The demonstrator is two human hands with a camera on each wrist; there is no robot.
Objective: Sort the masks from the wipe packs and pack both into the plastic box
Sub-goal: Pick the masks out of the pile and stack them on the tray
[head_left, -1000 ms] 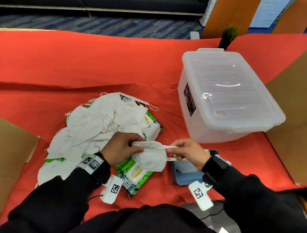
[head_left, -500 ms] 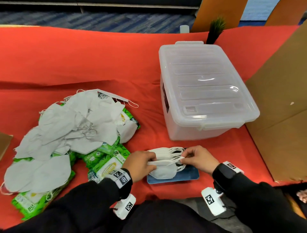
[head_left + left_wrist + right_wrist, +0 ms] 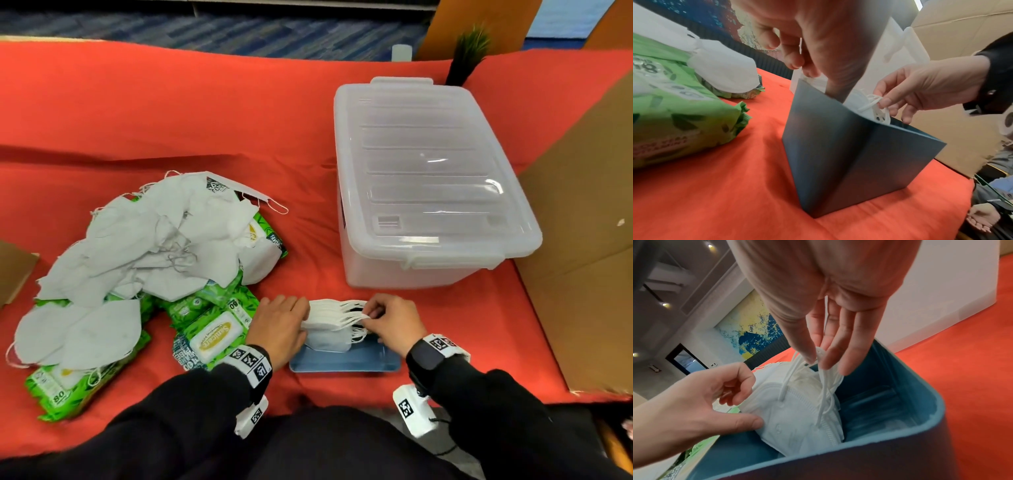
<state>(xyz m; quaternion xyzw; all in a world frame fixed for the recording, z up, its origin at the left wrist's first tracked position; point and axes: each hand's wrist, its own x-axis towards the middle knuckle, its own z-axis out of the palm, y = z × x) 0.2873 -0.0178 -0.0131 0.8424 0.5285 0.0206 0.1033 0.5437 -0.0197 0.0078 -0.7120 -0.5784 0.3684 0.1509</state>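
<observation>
A stack of folded white masks [image 3: 329,323] stands in a small blue bin [image 3: 346,364] near the table's front edge. My left hand [image 3: 298,318] grips the stack's left end between thumb and fingers. My right hand [image 3: 369,317] pinches the bundled ear loops [image 3: 824,381] at the right end, above the blue bin's rim [image 3: 937,404]. To the left, loose masks [image 3: 154,246] lie heaped over green wipe packs [image 3: 212,337]. The clear plastic box [image 3: 428,178] stands behind the bin with its lid on.
Tall cardboard [image 3: 582,240] walls off the right side and a smaller piece [image 3: 13,270] lies at the left edge. A small plant [image 3: 467,54] stands behind the box. Red cloth [image 3: 171,113] covers the table. Another person's hand [image 3: 980,217] shows low at the right.
A second ago both hands held one mask above a wipe pack. They have moved right to the blue bin, and now hold the stack of masks in it.
</observation>
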